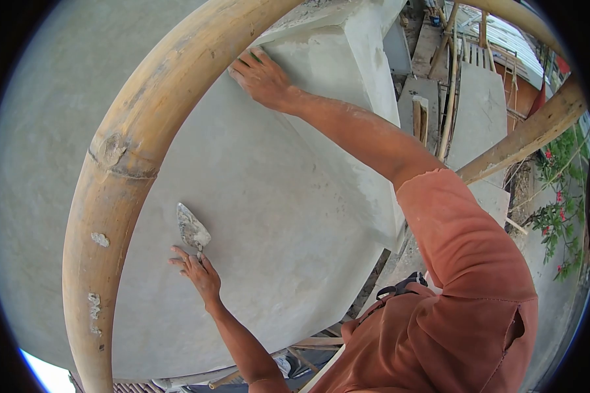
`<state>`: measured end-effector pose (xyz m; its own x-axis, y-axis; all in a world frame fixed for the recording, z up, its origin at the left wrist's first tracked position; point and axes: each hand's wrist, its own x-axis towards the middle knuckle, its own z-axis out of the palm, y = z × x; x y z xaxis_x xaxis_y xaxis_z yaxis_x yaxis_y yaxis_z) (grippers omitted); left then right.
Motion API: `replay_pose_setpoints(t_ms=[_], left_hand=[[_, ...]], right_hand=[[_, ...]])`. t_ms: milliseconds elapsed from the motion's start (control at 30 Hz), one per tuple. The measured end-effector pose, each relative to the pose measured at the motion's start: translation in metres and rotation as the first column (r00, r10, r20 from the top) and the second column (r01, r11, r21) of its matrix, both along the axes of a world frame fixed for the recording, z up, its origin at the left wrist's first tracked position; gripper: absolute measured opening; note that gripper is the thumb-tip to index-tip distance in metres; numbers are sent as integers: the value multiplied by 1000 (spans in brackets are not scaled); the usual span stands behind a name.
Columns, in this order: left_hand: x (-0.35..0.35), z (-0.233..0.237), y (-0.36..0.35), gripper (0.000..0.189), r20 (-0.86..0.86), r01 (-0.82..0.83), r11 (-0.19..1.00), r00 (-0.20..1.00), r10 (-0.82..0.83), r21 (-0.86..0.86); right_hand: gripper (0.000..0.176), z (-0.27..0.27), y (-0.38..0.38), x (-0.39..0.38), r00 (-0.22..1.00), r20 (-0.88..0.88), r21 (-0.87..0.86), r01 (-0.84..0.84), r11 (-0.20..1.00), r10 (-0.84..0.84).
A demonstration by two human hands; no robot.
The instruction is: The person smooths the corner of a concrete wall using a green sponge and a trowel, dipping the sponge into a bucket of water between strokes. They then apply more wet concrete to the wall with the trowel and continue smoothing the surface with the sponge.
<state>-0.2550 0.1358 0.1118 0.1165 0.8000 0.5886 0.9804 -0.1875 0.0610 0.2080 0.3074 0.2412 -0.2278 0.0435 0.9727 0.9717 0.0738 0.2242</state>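
Note:
My left hand point(200, 275) grips a small pointed trowel point(193, 229) at its neck, below and left of the middle. Grey mortar is smeared on the blade, which lies close to the smooth grey plastered surface point(255, 209). Higher up, my right hand point(263, 80) rests with fingers spread on the same grey surface, near its angled ridge. Its fingertips come right up to the edge of a thick bamboo pole point(124, 144), and whether they touch it is unclear.
The bamboo pole curves across the left side, in front of the surface. A second pole point(531, 131) crosses at the right. Beyond lie planks, thin sticks, a concrete strip point(478, 111) and a plant with red flowers point(557, 216). My sleeve and shirt fill the lower right.

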Motion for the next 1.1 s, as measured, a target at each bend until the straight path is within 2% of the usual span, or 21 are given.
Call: replay_pose_setpoints(t_ms=[100, 167, 200, 300, 467, 500, 567, 600, 667, 900, 1100], left_hand=[[0, -2, 0, 20, -6, -5, 1000, 1000, 5, 12], [3, -1, -1, 20, -5, -7, 1000, 1000, 7, 22], [5, -1, 0, 20, -1, -5, 1000, 1000, 5, 22], [5, 2, -3, 19, 22, -5, 1000, 1000, 5, 5], [10, 5, -5, 19, 18, 29, 999, 999, -29, 16], [7, 5, -6, 19, 18, 24, 1000, 1000, -25, 18], [9, 2, -3, 19, 45, 18, 1000, 999, -18, 13], [10, 2, -3, 19, 55, 17, 1000, 998, -18, 11], [12, 5, -6, 20, 37, 23, 1000, 999, -24, 22], [12, 0, -1, 18, 40, 22, 998, 999, -24, 57], [15, 2, -6, 17, 54, 6, 999, 998, -9, 41]], right_hand=[[21, 18, 7, -3, 999, 33, 32, 37, 999, -38], [22, 25, 4, -4, 984, 109, -186, 162, 969, -143], [22, 22, 8, -4, 983, 113, -185, 165, 969, -145], [23, 5, 12, -13, 977, 60, -137, 210, 968, -203], [26, -46, -7, -6, 987, 69, -289, 159, 944, -145], [26, -50, -14, -7, 988, 69, -287, 155, 945, -141], [30, -49, -22, -3, 991, -28, -116, 124, 986, -128], [30, -41, -27, -2, 992, -18, -116, 124, 985, -127], [39, -25, -40, -1, 971, -64, 29, 234, 972, -232], [45, -12, -28, 13, 958, -47, -23, 283, 959, -284], [44, -51, -27, 3, 959, 27, -139, 282, 949, -281]])
